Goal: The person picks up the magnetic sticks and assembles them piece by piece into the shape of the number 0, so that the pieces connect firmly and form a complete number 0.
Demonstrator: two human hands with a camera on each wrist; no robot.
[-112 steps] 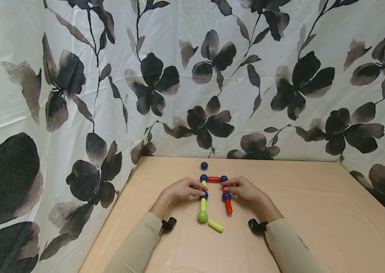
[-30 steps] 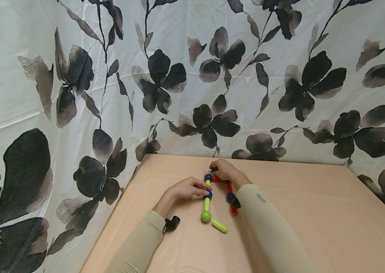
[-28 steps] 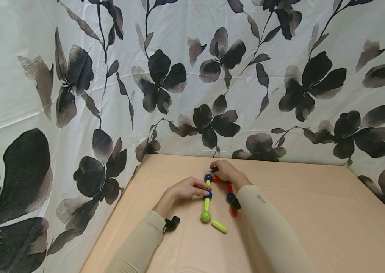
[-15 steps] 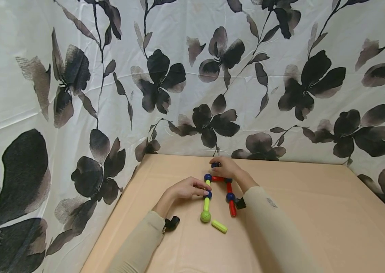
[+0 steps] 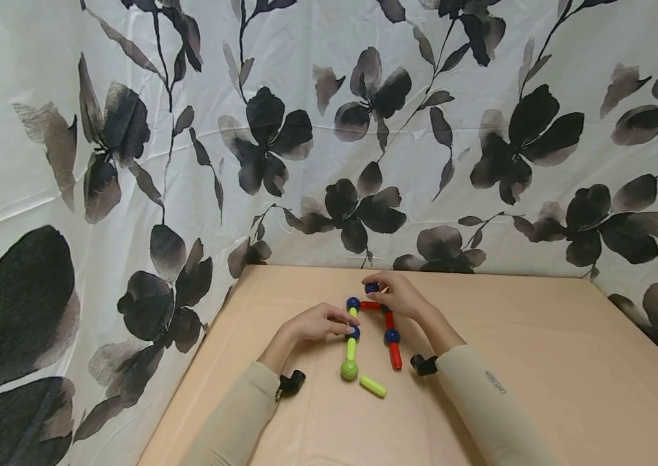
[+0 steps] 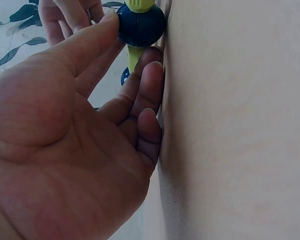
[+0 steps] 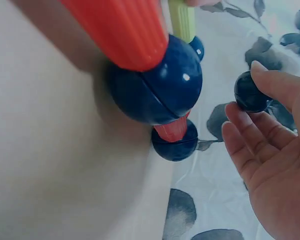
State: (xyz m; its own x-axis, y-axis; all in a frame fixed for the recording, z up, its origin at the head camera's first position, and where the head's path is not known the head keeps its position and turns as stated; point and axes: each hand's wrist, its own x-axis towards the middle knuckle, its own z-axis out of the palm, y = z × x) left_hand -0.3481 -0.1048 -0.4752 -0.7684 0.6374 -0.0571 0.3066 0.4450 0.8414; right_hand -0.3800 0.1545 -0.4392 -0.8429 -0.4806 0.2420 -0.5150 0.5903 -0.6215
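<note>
My left hand (image 5: 317, 321) pinches a blue ball (image 6: 140, 25) midway along a line of yellow-green rods, with the thumb on one side and fingertips beneath it. The line ends nearest me in a green ball (image 5: 349, 370) and at the far end in a blue corner ball (image 5: 353, 303). Thumb and fingertips of my right hand (image 5: 401, 298) hold a loose blue ball (image 7: 251, 92) up off the table, beyond the joined pieces. A red rod (image 5: 371, 305) runs across from the corner ball. Another blue ball (image 5: 391, 336) sits between two red rods on the right side.
A loose yellow-green rod (image 5: 373, 387) lies on the tan table (image 5: 539, 375), close to the green ball. Behind the table's far edge hangs a white curtain (image 5: 317, 39) with dark flowers. A small black camera is strapped at each wrist.
My right hand has left the red rods, reached to the far loose blue ball and picked it up, then drawn slightly right. My left hand keeps its hold on the yellow-green line's middle ball.
</note>
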